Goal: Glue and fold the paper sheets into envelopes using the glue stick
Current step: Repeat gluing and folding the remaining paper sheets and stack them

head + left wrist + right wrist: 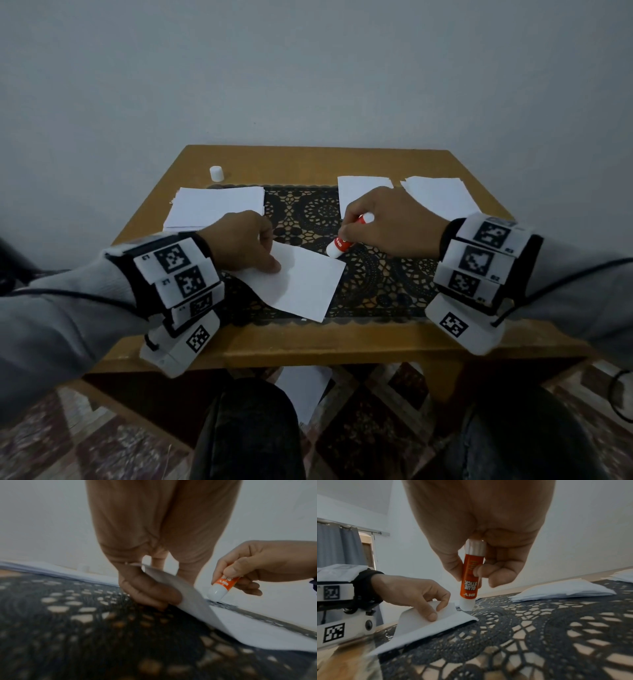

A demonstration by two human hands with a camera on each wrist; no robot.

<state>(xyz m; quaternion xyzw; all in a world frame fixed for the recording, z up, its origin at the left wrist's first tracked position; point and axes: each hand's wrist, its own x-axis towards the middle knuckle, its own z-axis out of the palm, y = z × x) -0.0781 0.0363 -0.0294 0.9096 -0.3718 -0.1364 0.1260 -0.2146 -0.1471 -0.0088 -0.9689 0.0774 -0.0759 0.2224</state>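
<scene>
Beyond the left hand (245, 243) lay a stack of paper sheets (215, 209), with the white cap (216, 173) standing further off behind it. That hand's thumb and fingers pinched the near-left part of the folded sheet (301, 281), lifting a flap clear of the black lace mat (376, 284) so the layer beneath lay exposed. Between the two hands, at the sheet's far corner, the glue stick (339, 244) stood tilted with its white end down; from the right wrist view the tip seemed to touch the paper edge just beside the lifted flap. The right hand (394, 222) gripped the orange barrel, fingers curled round it. Beyond that hand rested two more piles (442, 197).

By my reading the gluing step was under way. The next move called for drawing the tip along the edge, then pressing the flap down squarely while the glue was fresh.
</scene>
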